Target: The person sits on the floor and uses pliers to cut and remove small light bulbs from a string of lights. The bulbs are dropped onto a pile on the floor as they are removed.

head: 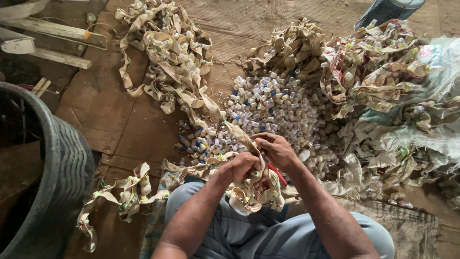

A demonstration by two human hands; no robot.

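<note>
Fabric strip (242, 139) w/ small vials tucked in it — beige, crumpled, running from the floor pile up into both hands above the lap. Left hand (241, 166) curled shut round a bunched part of strip, fingers (253, 173) wrapped under, one pale vial showing at the grip. Right hand (277, 149) just beside, touching the left, fingers bent & pinched on same strip from above. Red-handled tool (276, 173) under the right wrist, tip hidden — can't tell if held or just resting on the lap. More of the strip heaped on grey trousers (249, 230), trailing left across floor.

Ahead of hands: loose heap of small vials (275, 103), mostly clear/whitish, some blue caps, spread on brown cardboard floor (120, 115). Long tangle of strips (167, 52) w/ vials lying upper left, well apart from hands. Bigger mound of same strips (373, 67) at right, partly spilling over a woven sack (431, 120). Dark tyre-like tub (62, 182) at left edge, near left knee. Wooden slats (57, 43) at top left corner. Dark cylinder (383, 12) at top right, behind the mound — kind unclear.
</note>
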